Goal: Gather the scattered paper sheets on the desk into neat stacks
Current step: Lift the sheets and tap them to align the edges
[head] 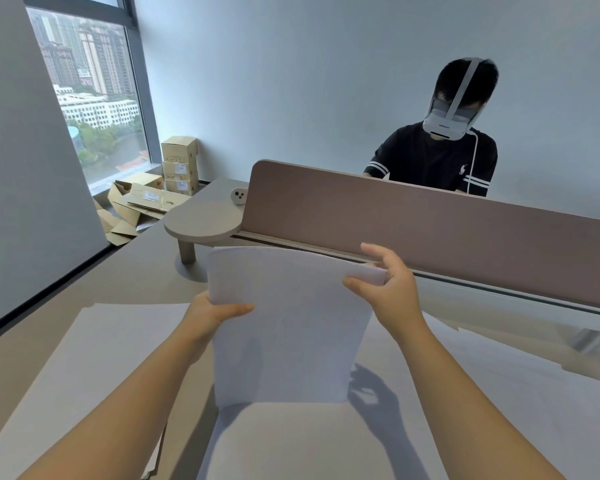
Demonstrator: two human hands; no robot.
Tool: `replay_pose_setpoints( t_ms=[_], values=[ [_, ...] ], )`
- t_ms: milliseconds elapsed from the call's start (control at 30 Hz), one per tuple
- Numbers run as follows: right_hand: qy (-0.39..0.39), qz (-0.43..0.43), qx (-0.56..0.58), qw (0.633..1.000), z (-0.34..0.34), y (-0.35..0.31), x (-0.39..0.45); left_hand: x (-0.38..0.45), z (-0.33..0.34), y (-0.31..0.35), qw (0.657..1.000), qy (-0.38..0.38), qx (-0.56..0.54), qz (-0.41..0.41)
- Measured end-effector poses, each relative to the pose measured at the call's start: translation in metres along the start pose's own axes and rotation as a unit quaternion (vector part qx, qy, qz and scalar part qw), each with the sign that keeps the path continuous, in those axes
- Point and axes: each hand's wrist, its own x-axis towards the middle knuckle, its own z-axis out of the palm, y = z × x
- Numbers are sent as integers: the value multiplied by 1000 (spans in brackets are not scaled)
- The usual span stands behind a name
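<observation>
pale wall (291, 81), window (94, 98), brown desk divider (430, 230), cardboard boxes (180, 166).

You'll find no legible text: the cardboard boxes (180, 166) carry labels too small to read; black shirt (437, 161) shows a small white horse-and-rider emblem.

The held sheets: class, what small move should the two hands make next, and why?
Probably lower the held sheets until their bottom edge taps the desk, squaring them. The left hand grips the left edge and the right hand pinches the top right corner, so the bundle hangs upright above the loose sheets lying scattered below, and its top right corner curls.
</observation>
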Motion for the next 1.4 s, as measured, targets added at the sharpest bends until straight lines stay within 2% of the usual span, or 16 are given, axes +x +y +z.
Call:
replay_pose_setpoints(
  t_ms=[100, 200, 433, 600, 767, 933, 1267, 1400],
  values=[
    [-61, 141, 125, 980, -3, 23, 0, 2, -2, -11, 1000, -3, 10, -4],
    [-117, 219, 123, 961, 7, 52, -13, 1, -4, -27, 1000, -8, 14, -15],
    [-108, 225, 154, 956, 14, 65, -13, 2, 9, -39, 1000, 4, -19, -9],
    [-136, 323, 84, 933, 9, 97, -32, -9, 24, -74, 998, 31, -24, -48],
    [-78, 281, 95, 952, 21, 93, -29, -13, 28, -71, 993, 97, -20, -60],
    [-91, 261, 76, 958, 61, 88, -35, -28, -17, -72, 972, 203, 95, -76],
    [-203, 322, -19, 924, 210, 77, -50, -34, -169, -81, 911, 295, 265, -115],
    [-214, 337, -60, 915, 259, 81, -56, -29, -215, -91, 877, 313, 334, -145]
  ],
)
